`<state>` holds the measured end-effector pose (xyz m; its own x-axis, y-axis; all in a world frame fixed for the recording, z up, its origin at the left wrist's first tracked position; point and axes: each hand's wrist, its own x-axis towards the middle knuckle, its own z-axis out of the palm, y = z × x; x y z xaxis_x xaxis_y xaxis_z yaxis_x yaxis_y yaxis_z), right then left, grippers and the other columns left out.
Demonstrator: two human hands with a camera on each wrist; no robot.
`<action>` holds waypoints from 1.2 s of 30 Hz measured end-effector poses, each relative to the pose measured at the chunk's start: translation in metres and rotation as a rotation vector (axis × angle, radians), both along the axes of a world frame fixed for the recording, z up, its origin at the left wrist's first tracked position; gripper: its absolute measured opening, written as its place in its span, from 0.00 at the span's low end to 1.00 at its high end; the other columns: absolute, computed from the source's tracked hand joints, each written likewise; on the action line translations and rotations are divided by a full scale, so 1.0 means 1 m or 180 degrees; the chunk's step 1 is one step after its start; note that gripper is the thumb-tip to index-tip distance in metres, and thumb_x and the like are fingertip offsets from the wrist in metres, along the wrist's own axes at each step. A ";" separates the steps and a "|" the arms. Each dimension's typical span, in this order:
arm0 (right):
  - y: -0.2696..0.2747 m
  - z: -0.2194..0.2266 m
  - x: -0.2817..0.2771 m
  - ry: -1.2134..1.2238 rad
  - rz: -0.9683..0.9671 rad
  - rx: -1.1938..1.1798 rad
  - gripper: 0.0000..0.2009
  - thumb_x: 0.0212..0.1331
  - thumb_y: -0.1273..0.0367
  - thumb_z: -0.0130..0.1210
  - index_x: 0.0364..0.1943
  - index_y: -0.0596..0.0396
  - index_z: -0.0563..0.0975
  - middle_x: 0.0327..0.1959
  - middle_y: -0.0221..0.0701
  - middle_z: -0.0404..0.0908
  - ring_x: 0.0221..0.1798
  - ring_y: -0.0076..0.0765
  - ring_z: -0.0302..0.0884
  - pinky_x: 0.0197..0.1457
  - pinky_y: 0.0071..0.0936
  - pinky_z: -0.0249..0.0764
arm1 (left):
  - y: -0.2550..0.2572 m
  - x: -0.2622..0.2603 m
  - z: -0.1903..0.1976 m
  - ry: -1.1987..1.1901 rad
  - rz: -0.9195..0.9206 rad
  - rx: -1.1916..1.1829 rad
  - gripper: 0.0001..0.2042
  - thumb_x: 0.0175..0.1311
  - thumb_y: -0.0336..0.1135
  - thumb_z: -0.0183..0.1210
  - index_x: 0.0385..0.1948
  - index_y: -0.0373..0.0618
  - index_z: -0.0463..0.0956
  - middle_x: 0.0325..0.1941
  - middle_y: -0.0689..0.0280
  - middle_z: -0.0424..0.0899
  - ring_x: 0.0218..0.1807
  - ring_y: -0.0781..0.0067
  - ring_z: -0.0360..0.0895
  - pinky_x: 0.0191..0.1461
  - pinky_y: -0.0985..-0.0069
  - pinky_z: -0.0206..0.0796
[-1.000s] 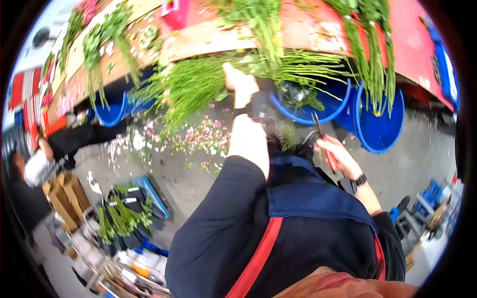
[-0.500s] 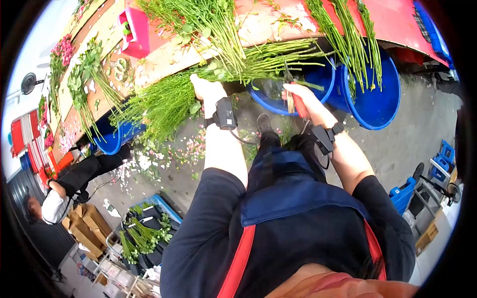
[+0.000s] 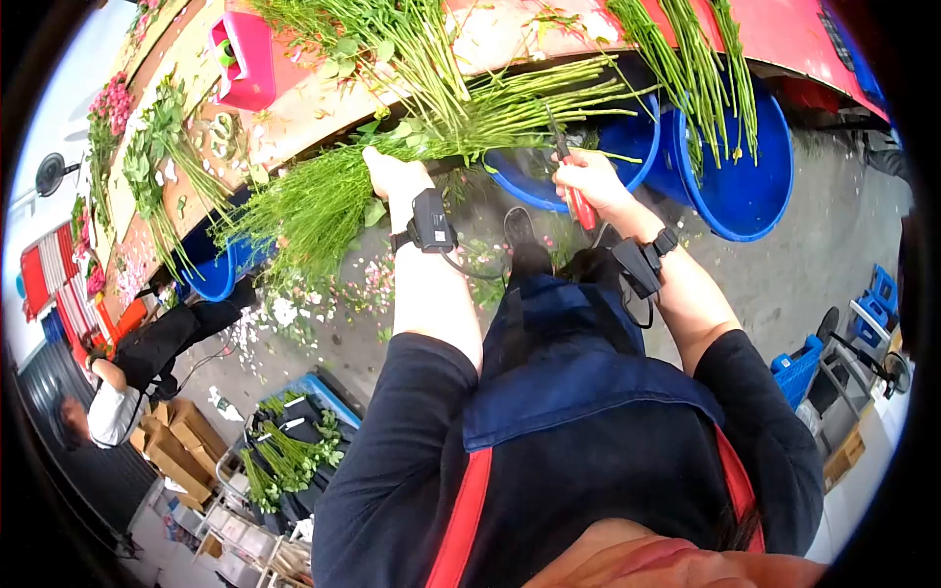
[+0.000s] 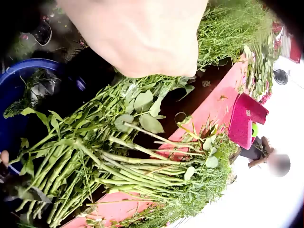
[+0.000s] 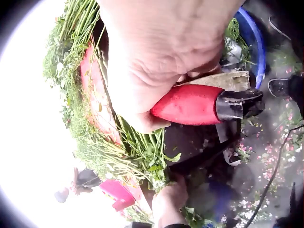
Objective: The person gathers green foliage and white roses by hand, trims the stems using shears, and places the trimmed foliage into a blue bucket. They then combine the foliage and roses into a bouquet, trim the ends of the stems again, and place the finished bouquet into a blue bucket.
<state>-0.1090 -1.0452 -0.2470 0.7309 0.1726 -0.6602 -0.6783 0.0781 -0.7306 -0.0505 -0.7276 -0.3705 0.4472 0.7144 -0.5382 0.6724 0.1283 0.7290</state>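
Observation:
My left hand grips a thick bunch of green stems at the table's near edge, feathery tops pointing left. Its cut ends spread right, above a blue bucket. In the left wrist view, the back of that hand covers the grip, and leafy stems run down-left from it. Beside the stem ends my right hand holds red-handled pruning shears, blades toward the stems. The right wrist view shows the worn red handle protruding from the fist; the blades are hidden there.
More cut stems lie on the table behind the bunch. Others hang over a second blue bucket at right. A pink container stands on the table. Petals litter the floor. Another person is at far left.
My right hand has risen from beside my body to the stem ends, bringing the shears along. The left hand still grips the bunch. The head view has shifted.

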 end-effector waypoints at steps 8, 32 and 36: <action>-0.003 -0.020 -0.023 0.0735 0.0172 0.0005 0.09 0.47 0.73 0.55 0.33 0.62 0.74 0.25 0.24 0.73 0.23 0.21 0.69 0.27 0.20 0.68 | -0.057 -0.029 0.088 -0.0789 0.2195 -0.1196 0.30 0.55 0.46 0.59 0.56 0.38 0.63 0.60 0.60 0.70 0.53 0.64 0.70 0.60 0.60 0.63; -0.038 -0.052 -0.068 0.0400 0.0291 0.0793 0.18 0.52 0.63 0.60 0.45 0.56 0.72 0.34 0.22 0.71 0.36 0.20 0.66 0.41 0.20 0.64 | -0.046 -0.093 0.006 -0.1296 0.1840 -0.1673 0.22 0.65 0.47 0.40 0.49 0.41 0.74 0.53 0.58 0.78 0.54 0.58 0.75 0.63 0.57 0.64; -0.047 -0.075 -0.059 -0.0240 0.0931 0.0281 0.29 0.47 0.62 0.61 0.54 0.62 0.68 0.36 0.27 0.71 0.41 0.24 0.68 0.44 0.22 0.66 | -0.037 -0.098 -0.018 -0.1535 0.1740 -0.1883 0.18 0.63 0.43 0.46 0.45 0.39 0.76 0.48 0.60 0.80 0.48 0.61 0.78 0.57 0.59 0.70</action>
